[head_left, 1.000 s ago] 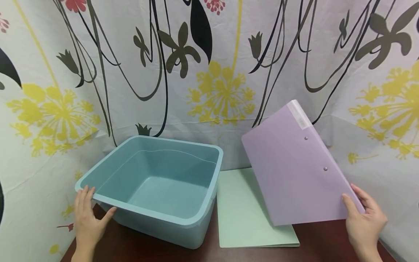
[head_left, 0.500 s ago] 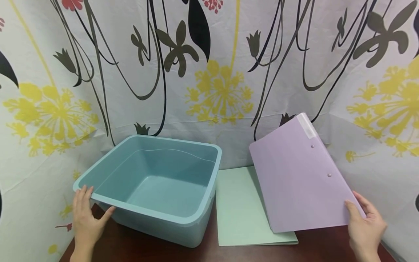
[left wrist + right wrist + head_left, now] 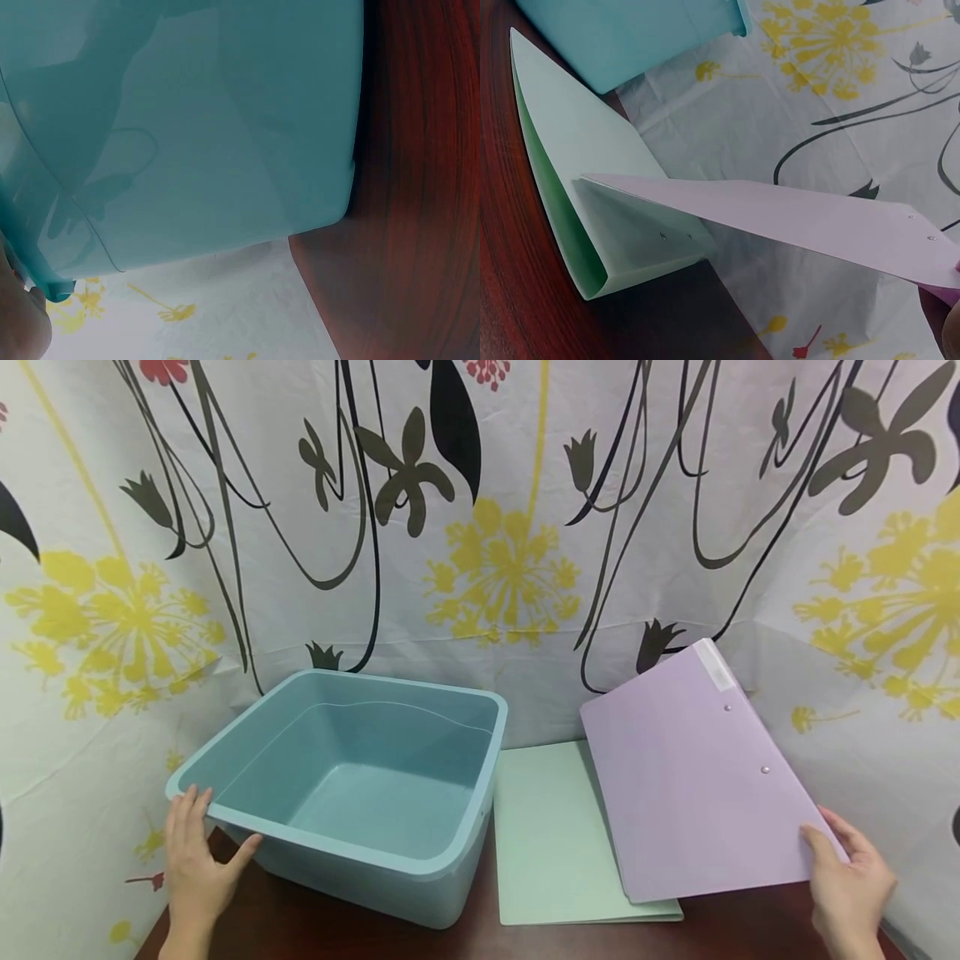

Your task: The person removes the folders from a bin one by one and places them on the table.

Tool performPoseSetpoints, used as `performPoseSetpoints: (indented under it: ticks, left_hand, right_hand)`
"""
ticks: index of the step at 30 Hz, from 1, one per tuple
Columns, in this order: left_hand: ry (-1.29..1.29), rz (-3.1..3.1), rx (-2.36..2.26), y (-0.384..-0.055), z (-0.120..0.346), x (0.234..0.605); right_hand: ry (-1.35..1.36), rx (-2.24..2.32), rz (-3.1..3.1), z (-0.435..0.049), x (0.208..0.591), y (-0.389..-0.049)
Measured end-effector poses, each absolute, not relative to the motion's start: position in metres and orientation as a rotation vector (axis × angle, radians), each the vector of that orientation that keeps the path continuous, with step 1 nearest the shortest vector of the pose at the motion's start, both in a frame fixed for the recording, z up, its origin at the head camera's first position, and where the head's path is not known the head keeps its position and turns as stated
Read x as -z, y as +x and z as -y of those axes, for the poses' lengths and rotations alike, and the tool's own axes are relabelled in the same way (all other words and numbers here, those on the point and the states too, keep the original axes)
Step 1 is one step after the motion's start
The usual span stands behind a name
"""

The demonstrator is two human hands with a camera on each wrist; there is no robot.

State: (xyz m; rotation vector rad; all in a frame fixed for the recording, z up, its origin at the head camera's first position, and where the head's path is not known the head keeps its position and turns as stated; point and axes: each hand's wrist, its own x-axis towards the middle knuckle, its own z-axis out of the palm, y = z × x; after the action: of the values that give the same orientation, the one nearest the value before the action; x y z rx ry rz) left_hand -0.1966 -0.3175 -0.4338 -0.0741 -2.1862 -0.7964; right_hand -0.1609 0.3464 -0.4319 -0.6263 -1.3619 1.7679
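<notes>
A lilac file folder with two metal rivets and a white spine label is tilted over a pale green folder. My right hand pinches the lilac folder by its lower right corner, thumb on the near face. In the right wrist view the lower edge of the lilac folder slants down to the green folder; whether they touch I cannot tell. My left hand rests on the near left corner of a blue plastic basin, fingertips at the rim and thumb spread along its front.
The basin stands left of the green folder on a dark reddish wooden table. A white cloth printed with flowers and stems hangs behind and at both sides.
My right hand has lowered the lilac folder and shifted it slightly right, nearer the green folder. My left hand and the basin have stayed in place.
</notes>
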Motion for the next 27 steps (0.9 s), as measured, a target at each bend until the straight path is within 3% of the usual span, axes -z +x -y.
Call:
performPoseSetpoints:
  ticks: [27]
  left_hand:
    - [-0.099, 2.156, 0.715, -0.198, 0.318, 0.436]
  right_hand:
    - [-0.821, -1.733, 1.729, -0.386, 0.454, -0.169]
